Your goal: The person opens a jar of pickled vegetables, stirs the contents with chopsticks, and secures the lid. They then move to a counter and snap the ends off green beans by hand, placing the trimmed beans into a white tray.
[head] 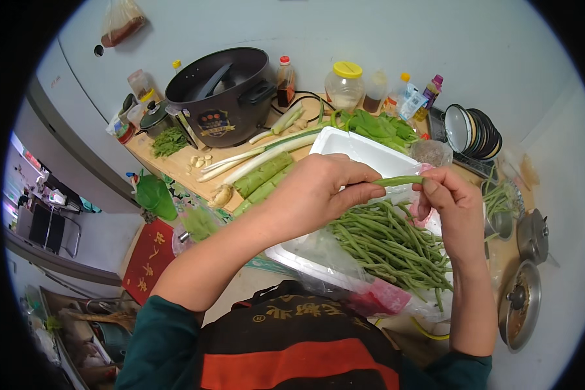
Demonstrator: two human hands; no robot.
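Note:
Stretched between my two hands is a green bean (pixel 399 181), held above a white foam box (pixel 292 251). The thumb and fingers of my left hand (pixel 321 187) pinch its left end. At the other end, the fingertips of my right hand (pixel 443 195) grip the tip. Below them, a heap of long green beans (pixel 395 243) lies on clear plastic film (pixel 331 258) in the box. Part of the heap and the box's right side are hidden behind my right hand and forearm.
Behind the box stand a large dark electric pot (pixel 219 102), a yellow-lidded jar (pixel 346 83) and leafy greens (pixel 380 127). Scallions (pixel 273 146) and green stems (pixel 263 178) lie to the left. At right are a metal pot holding beans (pixel 499 219), stacked plates (pixel 473 131) and a lidded pan (pixel 520 307).

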